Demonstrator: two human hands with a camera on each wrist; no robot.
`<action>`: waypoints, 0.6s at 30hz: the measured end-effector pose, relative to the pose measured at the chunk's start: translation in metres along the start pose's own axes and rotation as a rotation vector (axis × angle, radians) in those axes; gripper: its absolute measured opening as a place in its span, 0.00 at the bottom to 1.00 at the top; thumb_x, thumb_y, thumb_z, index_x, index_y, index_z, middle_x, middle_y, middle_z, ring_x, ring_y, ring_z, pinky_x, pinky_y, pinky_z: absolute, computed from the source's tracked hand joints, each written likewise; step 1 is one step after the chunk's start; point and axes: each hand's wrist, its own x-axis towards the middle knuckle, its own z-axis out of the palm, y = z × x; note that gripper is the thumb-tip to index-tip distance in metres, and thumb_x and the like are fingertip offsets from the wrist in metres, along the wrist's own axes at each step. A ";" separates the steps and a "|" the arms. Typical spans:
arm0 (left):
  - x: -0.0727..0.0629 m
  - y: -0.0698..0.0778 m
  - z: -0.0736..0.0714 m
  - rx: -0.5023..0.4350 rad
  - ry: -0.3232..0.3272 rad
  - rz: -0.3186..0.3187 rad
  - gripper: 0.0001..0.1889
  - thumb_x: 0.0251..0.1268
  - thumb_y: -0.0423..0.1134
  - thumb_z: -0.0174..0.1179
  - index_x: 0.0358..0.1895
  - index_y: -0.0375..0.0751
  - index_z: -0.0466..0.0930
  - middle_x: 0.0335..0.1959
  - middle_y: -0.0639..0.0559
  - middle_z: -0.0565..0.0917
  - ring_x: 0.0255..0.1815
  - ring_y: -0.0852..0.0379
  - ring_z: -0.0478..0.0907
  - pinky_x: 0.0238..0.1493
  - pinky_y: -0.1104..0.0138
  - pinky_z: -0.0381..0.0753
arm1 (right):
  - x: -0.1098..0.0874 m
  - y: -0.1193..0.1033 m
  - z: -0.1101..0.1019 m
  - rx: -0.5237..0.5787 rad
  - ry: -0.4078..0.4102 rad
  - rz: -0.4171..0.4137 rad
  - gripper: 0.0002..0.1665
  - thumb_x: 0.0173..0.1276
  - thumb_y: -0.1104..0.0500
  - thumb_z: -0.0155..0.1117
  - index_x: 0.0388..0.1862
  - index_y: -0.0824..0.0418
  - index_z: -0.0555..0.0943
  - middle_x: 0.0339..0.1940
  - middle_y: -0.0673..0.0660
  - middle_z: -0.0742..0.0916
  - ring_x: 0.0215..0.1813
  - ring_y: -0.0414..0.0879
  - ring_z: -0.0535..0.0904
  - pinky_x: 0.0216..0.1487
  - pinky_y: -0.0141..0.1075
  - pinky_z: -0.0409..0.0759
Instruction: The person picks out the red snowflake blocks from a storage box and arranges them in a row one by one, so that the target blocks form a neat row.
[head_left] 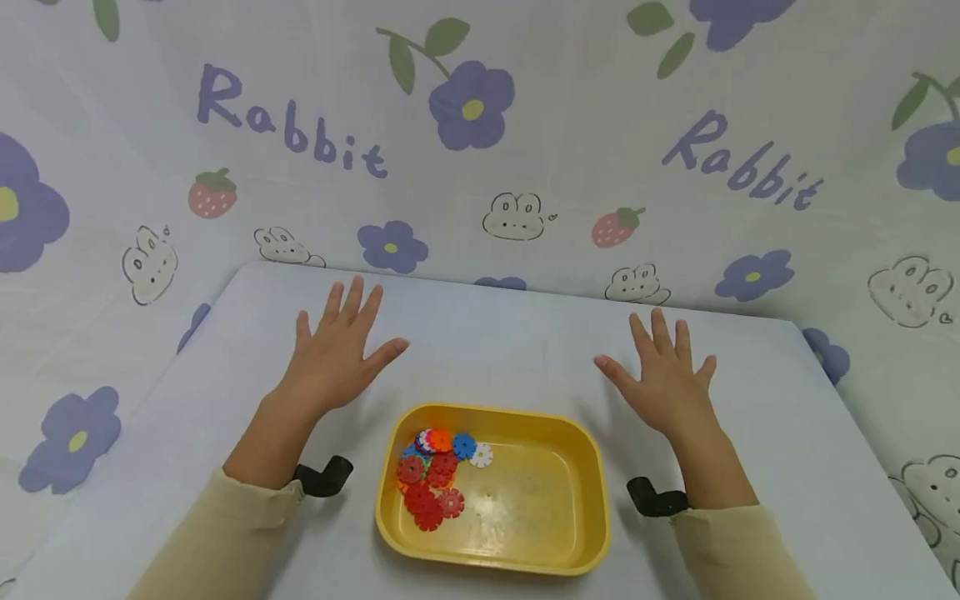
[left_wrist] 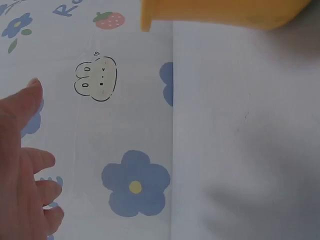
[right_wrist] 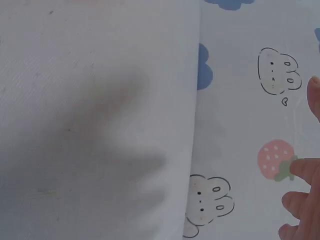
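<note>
My left hand (head_left: 333, 354) is held over the table left of the yellow tray, its fingers straight and spread, holding nothing. On the other side, my right hand (head_left: 667, 379) hovers beyond the tray's right edge, also spread and bare. Between the forearms sits the yellow plastic tray (head_left: 536, 550). Notched plastic discs in red (head_left: 423, 502), blue (head_left: 464, 446), white (head_left: 482, 455) and orange (head_left: 439, 440) lie piled at its left end. In the left wrist view the tray's side (left_wrist: 225, 12) shows at the top, with the left fingers (left_wrist: 47, 190) at the left edge.
A white table (head_left: 480, 358) carries the tray. Behind it hangs a cloth (head_left: 555, 150) printed with flowers, rabbits and strawberries. A black wrist mount (head_left: 326, 477) juts from the left sleeve, and another black mount (head_left: 654, 497) from the right.
</note>
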 end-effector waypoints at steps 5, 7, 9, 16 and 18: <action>-0.004 -0.003 0.006 -0.238 -0.112 0.032 0.45 0.68 0.71 0.44 0.80 0.54 0.41 0.82 0.48 0.39 0.82 0.42 0.35 0.73 0.34 0.41 | -0.003 -0.006 -0.002 0.098 0.041 -0.038 0.54 0.68 0.25 0.44 0.82 0.53 0.45 0.82 0.62 0.45 0.80 0.65 0.31 0.66 0.78 0.31; -0.007 -0.006 0.009 -0.363 -0.180 0.040 0.44 0.67 0.70 0.45 0.80 0.56 0.44 0.82 0.49 0.45 0.81 0.41 0.41 0.73 0.36 0.49 | -0.003 -0.012 -0.004 0.179 0.049 -0.058 0.52 0.69 0.27 0.47 0.81 0.51 0.48 0.82 0.60 0.48 0.81 0.64 0.37 0.69 0.75 0.38; -0.010 -0.009 0.014 -0.502 -0.252 0.046 0.40 0.68 0.67 0.49 0.79 0.57 0.51 0.80 0.50 0.53 0.80 0.43 0.49 0.72 0.39 0.57 | -0.002 -0.021 -0.005 0.276 0.042 -0.075 0.49 0.69 0.29 0.50 0.81 0.49 0.52 0.82 0.58 0.55 0.81 0.63 0.45 0.70 0.72 0.47; -0.021 -0.012 0.038 -0.871 -0.501 0.084 0.29 0.71 0.49 0.58 0.72 0.49 0.67 0.70 0.46 0.72 0.69 0.46 0.72 0.61 0.52 0.78 | 0.004 -0.062 -0.005 0.622 -0.029 -0.193 0.33 0.70 0.37 0.58 0.69 0.50 0.74 0.66 0.53 0.80 0.69 0.51 0.74 0.67 0.52 0.73; -0.023 -0.012 0.045 -0.922 -0.540 0.096 0.28 0.70 0.45 0.59 0.71 0.47 0.68 0.69 0.46 0.74 0.67 0.47 0.74 0.59 0.55 0.81 | 0.005 -0.074 -0.004 0.684 -0.066 -0.235 0.29 0.71 0.40 0.60 0.65 0.52 0.77 0.60 0.53 0.84 0.63 0.50 0.79 0.63 0.49 0.78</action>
